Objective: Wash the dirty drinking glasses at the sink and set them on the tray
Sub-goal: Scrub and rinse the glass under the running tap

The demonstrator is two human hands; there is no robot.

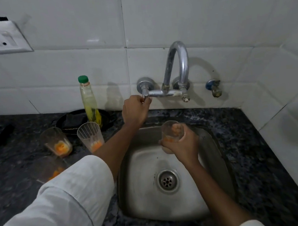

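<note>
Far left, on white tiled wall: white switch-and-socket plate (pixel 3 40). Below, on dark speckled stone counter (pixel 268 165): three clear drinking glasses with orange residue at the bottom, one at left (pixel 57 141), one just right of it (pixel 90 136), a third (pixel 48 171) nearer, blurred, partly behind white sleeve (pixel 62 201). Behind them a tall clear plastic bottle with green cap and yellowish liquid (pixel 89 101), standing on or beside a dark round dish (pixel 77 121); cannot tell which.

Centre: left hand (pixel 135 110) curled round left handle of chrome wall tap (pixel 175 71), fingers closed on it. No water visible from spout.

Right: right hand (pixel 179 142) wrapped round lower body of a fourth clear glass with orange dregs (pixel 171 130), held roughly upright over the steel sink (pixel 218 153), under the spout. No tray in view.

Handling, as judged: light, rigid, brittle; slick once wet. Best gripped round mid-body with full fingers, kept off tap and basin wall.
</note>
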